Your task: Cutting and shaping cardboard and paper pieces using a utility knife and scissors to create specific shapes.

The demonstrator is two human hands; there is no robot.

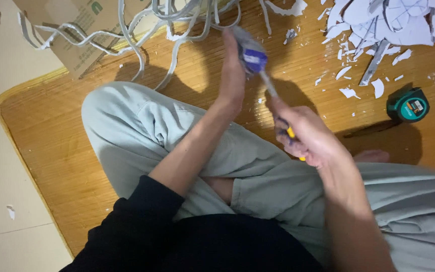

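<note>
Black sleeves, pale grey-green trousers

We saw a brown cardboard box (76, 30) with a green mark at upper left, under pale strips (142, 30); no screens.

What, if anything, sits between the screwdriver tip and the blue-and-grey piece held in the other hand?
Nothing visible. The left hand holds the blue-and-grey piece up, and the screwdriver in the right hand already reaches it; the tape measure lies well aside.
</note>
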